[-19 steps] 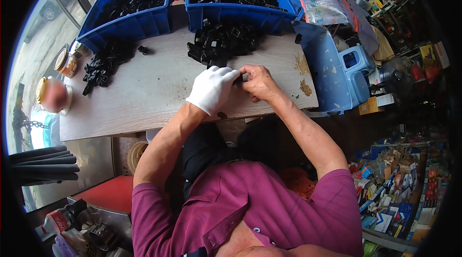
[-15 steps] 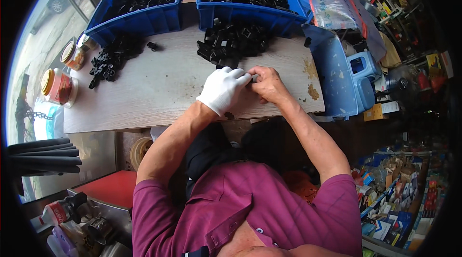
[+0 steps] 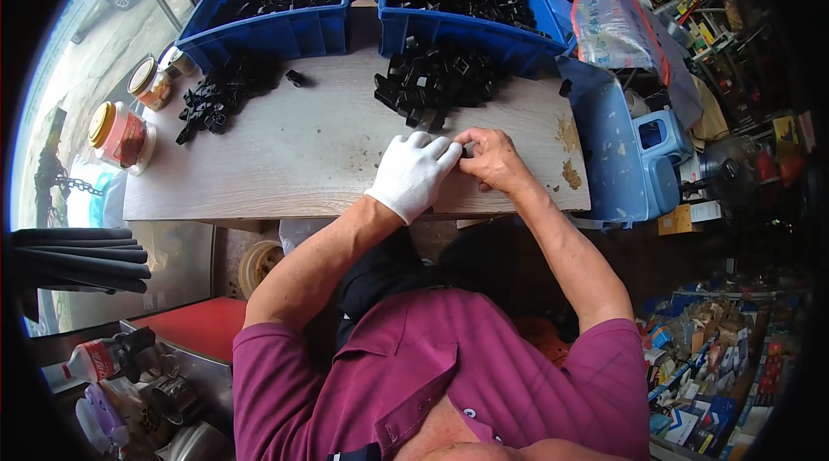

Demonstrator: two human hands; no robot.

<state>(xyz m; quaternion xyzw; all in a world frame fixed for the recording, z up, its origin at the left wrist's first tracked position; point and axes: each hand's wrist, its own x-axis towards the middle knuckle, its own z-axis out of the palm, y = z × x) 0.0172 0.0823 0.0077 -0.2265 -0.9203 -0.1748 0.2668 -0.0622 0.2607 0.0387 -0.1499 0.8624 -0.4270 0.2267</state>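
My left hand [image 3: 409, 174], in a white knit glove, is closed with its fingertips against the bare fingers of my right hand [image 3: 496, 161]. Between them, at the right hand's thumb and forefinger, a small dark piece [image 3: 468, 151] shows in part; the fingers cover most of it. Just beyond the hands lies a heap of black plastic parts [image 3: 436, 81]. Farther left on the table spreads a second heap of black parts [image 3: 226, 94], with one loose black part [image 3: 295, 78] beside it.
Two blue bins [image 3: 276, 47] [image 3: 475, 42] full of black parts line the table's [image 3: 276, 159] far side. Lidded jars [image 3: 121, 135] stand at the left edge. A light-blue plastic stool [image 3: 617, 150] is at the right edge. Crowded shelves fill the right.
The view has shifted, so the table and bins appear slightly farther right and lower. Both hands stay together at the small dark piece, with little change in their grip.
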